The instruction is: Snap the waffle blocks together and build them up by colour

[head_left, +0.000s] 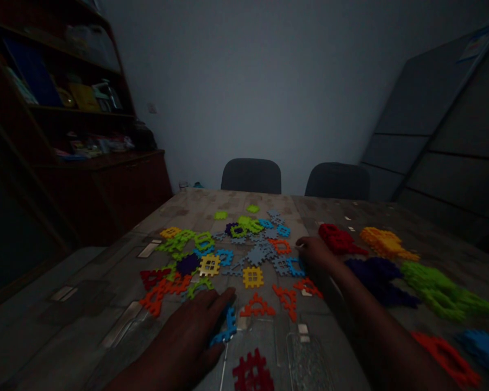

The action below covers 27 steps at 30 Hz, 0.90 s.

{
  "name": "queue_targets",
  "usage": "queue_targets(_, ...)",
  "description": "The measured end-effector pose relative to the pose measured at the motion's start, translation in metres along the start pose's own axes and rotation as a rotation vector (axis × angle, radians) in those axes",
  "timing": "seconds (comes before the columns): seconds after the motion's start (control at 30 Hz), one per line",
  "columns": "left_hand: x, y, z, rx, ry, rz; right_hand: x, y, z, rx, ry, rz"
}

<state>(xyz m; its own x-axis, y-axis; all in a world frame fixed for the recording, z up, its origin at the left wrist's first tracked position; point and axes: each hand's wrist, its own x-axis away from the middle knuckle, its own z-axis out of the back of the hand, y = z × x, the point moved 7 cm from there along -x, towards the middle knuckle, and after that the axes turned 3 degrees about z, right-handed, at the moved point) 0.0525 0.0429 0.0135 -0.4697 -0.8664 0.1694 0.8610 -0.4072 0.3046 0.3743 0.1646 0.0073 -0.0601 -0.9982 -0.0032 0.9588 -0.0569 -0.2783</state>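
Observation:
My left hand [198,328] rests low over the table's near side, thumb and index finger around a blue interlocking plastic piece [230,324]. Further out, my right hand [317,251] reaches to the right edge of the loose pile, its fingers curled together; whatever they hold, if anything, is hidden. Closest to it are an orange square piece [281,246] and a blue square frame [296,266]. Between the hands lie a yellow window piece [253,277] and orange triangular pieces [257,306]. A dark red piece [252,371] sits at the front.
Sorted by colour on the right are red [336,239], yellow [385,242], dark purple [378,279], green [444,290], orange [448,355] and blue [484,350] stacks. Mixed pieces spread over the table's middle. Two chairs [251,175] stand behind it; a cabinet [106,184] is left.

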Motion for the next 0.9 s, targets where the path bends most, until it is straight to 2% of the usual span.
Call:
queue_targets(0.13,-0.002,-0.004,-0.004,0.043,0.026,-0.016,0.013,-0.009,-0.008,-0.023,-0.177,0.106)
queue_targets(0.23,-0.002,-0.005,-0.006,0.058,0.034,-0.020,0.027,-0.012,-0.009,-0.009,-0.240,0.178)
queue_targets(0.43,-0.003,-0.002,-0.004,0.036,-0.001,-0.027,0.038,-0.019,-0.012,0.014,-0.172,0.186)
queue_targets(0.63,-0.003,-0.001,0.001,0.031,0.009,-0.017,0.054,-0.025,0.002,-0.127,-0.081,0.129)
queue_targets(0.73,-0.001,0.000,0.004,0.048,-0.020,-0.007,0.072,-0.041,0.004,-0.230,-0.066,0.139)
queue_targets(0.9,0.003,-0.007,0.012,0.107,-0.024,0.006,0.113,-0.074,-0.016,-0.383,-0.126,0.181)
